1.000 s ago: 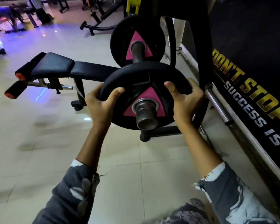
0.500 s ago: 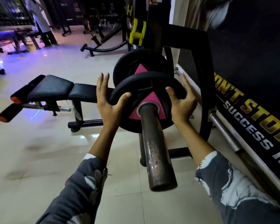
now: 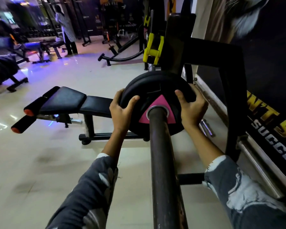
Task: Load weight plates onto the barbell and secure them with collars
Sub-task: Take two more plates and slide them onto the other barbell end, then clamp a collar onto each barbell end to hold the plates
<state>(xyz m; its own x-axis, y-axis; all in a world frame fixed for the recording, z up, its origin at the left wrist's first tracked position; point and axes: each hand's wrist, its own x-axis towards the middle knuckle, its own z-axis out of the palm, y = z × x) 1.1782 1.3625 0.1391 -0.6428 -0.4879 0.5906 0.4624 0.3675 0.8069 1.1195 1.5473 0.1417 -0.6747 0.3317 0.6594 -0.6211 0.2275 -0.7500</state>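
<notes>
Head view looks down the barbell sleeve (image 3: 162, 162) at a black weight plate (image 3: 155, 91) with a pink triangle, threaded on the sleeve right against a second plate behind it. Both hands clasp its rim — left hand (image 3: 122, 113) and right hand (image 3: 191, 108), thumbs across the face, each grip wrapped around the plate's edge.

A single head-worn wide-angle view looks forward and down along the barbell sleeve (image 3: 163, 162), which runs from 6 o'clock toward centre. The weight plate (image 3: 155, 90) sits close, mid-frame; the bench (image 3: 64, 100) lies at 9 o'clock, the wall banner (image 3: 271, 113) at 3 o'clock.
</notes>
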